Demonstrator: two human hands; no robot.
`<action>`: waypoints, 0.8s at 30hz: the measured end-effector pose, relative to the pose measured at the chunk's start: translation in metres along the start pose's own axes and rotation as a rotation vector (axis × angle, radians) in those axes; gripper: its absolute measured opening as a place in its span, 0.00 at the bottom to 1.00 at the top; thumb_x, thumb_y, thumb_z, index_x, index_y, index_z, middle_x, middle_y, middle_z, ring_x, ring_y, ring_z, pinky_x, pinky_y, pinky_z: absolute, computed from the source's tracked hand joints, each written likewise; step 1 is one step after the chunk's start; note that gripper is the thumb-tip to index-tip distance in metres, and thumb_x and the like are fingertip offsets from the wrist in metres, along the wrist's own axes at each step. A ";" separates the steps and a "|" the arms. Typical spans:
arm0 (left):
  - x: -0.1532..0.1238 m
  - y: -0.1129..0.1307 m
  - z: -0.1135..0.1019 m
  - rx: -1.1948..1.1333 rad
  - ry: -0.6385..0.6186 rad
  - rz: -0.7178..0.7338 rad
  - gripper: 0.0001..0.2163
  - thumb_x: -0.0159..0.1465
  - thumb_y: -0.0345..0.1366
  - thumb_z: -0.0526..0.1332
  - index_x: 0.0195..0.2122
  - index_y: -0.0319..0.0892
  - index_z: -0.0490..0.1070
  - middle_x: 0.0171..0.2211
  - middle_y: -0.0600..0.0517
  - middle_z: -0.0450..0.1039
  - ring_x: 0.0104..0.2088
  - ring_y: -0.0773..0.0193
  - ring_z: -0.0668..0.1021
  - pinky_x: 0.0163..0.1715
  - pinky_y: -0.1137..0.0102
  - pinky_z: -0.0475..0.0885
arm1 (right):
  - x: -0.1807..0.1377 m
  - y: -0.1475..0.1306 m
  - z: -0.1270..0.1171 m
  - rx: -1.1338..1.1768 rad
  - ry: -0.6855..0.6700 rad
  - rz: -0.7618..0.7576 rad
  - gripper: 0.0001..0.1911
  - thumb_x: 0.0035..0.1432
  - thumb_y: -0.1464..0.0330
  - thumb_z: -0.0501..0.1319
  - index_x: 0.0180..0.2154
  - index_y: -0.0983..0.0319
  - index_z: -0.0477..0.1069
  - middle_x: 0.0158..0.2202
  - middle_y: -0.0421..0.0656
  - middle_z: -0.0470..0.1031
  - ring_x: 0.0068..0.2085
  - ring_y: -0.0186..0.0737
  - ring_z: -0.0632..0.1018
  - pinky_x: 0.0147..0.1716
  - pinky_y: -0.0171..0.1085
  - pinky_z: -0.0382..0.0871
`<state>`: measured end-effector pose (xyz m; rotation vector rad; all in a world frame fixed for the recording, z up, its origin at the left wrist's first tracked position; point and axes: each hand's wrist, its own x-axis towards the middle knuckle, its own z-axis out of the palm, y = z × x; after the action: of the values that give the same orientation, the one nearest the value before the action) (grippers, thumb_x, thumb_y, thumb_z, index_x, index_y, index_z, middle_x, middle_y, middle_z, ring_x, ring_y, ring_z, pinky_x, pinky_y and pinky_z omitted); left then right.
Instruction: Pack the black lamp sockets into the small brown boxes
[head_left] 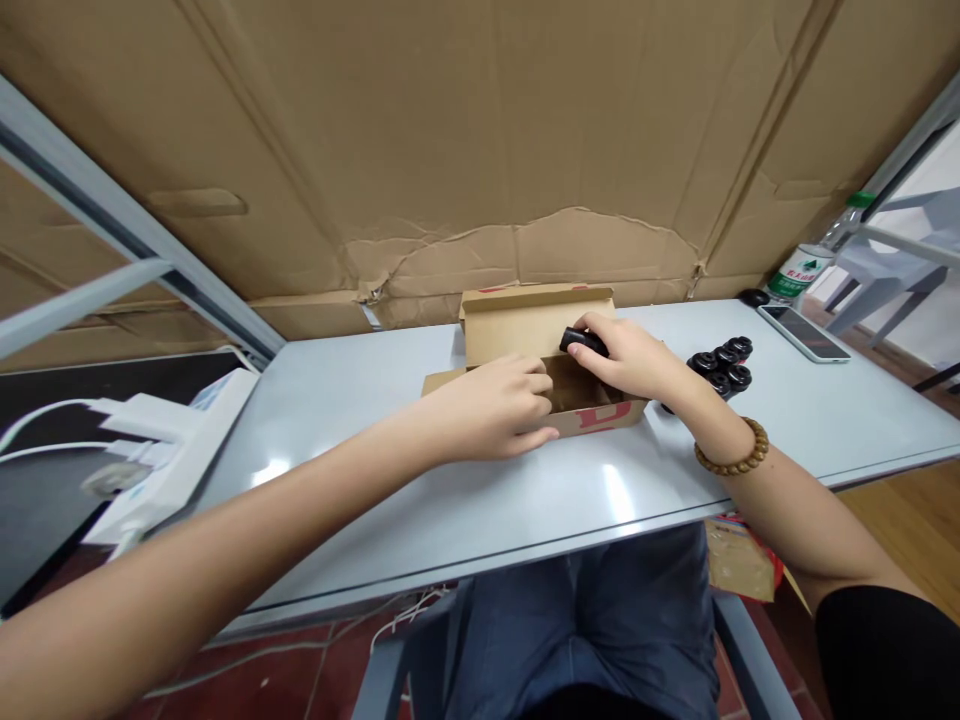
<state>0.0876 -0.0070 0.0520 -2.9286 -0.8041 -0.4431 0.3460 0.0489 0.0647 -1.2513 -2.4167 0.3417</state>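
An open cardboard box with red print on its front wall stands on the table, its lid raised at the back. My left hand is closed over the near left part of the box, fingers curled inside and thumb outside the front wall. Above the box's right side, my right hand grips a short black cylindrical piece between thumb and fingers. Its far end points left. Several black round, stepped pieces stand grouped to the right of my right hand. My hands partly hide the box's interior.
A phone lies at the table's right, by a water bottle and a small dark object. A white power strip with plugs and cables is at the left. Cardboard sheeting closes off the back.
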 end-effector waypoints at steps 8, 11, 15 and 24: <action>-0.039 -0.005 -0.017 -0.017 0.001 -0.059 0.11 0.77 0.40 0.66 0.40 0.44 0.87 0.55 0.41 0.85 0.57 0.44 0.80 0.58 0.48 0.78 | -0.007 -0.016 0.004 0.225 -0.084 -0.067 0.29 0.62 0.54 0.73 0.55 0.56 0.61 0.44 0.44 0.81 0.42 0.50 0.80 0.42 0.43 0.70; -0.049 -0.010 -0.012 -0.073 0.068 -0.078 0.09 0.76 0.40 0.67 0.41 0.45 0.87 0.59 0.40 0.83 0.59 0.43 0.80 0.59 0.46 0.79 | -0.006 -0.013 0.014 0.246 -0.128 -0.089 0.24 0.62 0.65 0.69 0.53 0.54 0.60 0.42 0.42 0.80 0.40 0.47 0.80 0.41 0.42 0.71; -0.055 -0.014 -0.008 -0.119 0.136 -0.081 0.09 0.77 0.42 0.68 0.45 0.46 0.86 0.61 0.40 0.82 0.61 0.43 0.80 0.60 0.47 0.79 | -0.004 -0.010 0.019 0.163 -0.080 -0.149 0.15 0.64 0.66 0.67 0.47 0.56 0.64 0.43 0.46 0.82 0.42 0.50 0.81 0.41 0.44 0.72; -0.063 -0.011 0.009 -0.063 0.235 -0.048 0.08 0.77 0.37 0.66 0.52 0.44 0.84 0.61 0.38 0.82 0.60 0.41 0.80 0.60 0.45 0.79 | -0.006 -0.017 0.015 0.080 -0.101 -0.196 0.15 0.72 0.59 0.60 0.52 0.61 0.74 0.41 0.50 0.85 0.39 0.48 0.81 0.40 0.42 0.71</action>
<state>0.0321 -0.0269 0.0242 -2.8440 -0.8429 -0.8119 0.3302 0.0336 0.0564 -0.9752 -2.5570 0.4483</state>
